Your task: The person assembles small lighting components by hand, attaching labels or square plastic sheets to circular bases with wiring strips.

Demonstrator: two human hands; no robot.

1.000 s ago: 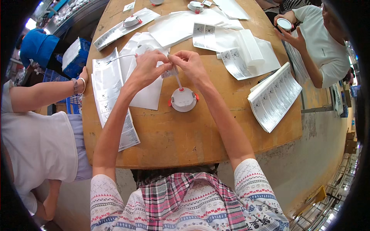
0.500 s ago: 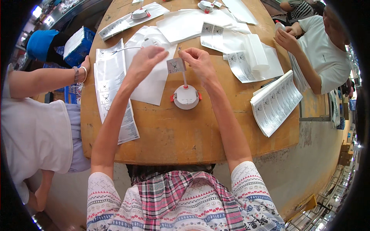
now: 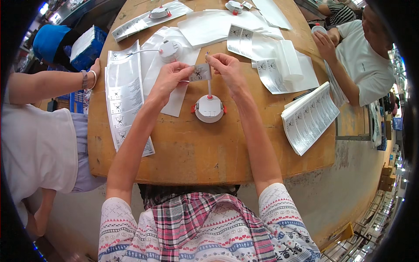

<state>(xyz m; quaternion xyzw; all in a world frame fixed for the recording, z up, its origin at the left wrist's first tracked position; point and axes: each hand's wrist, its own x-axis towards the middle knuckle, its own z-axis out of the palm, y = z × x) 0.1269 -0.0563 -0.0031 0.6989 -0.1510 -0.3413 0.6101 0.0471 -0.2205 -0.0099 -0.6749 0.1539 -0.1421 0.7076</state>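
Note:
A round white downlight with red side clips lies on the wooden table in front of me, and its white cable stands up from a red collar. Around the cable hangs a small silver printed label, projecting to the left like a flag. My left hand is closed, thumb and finger pinching the label's left edge. My right hand pinches the cable close to its upper end, where thin wire tips poke out. Beyond my left hand lies another white downlight, its cable stretching left.
Label sheets lie on the left of the table, and a stack of them on the right. Farther back are white backing papers and more downlights. A person's hand rests on the left edge; another person sits at right.
My left hand has come down to the label and pinched its left edge; before, it hovered above and left of it. My right hand stays at the cable's upper end.

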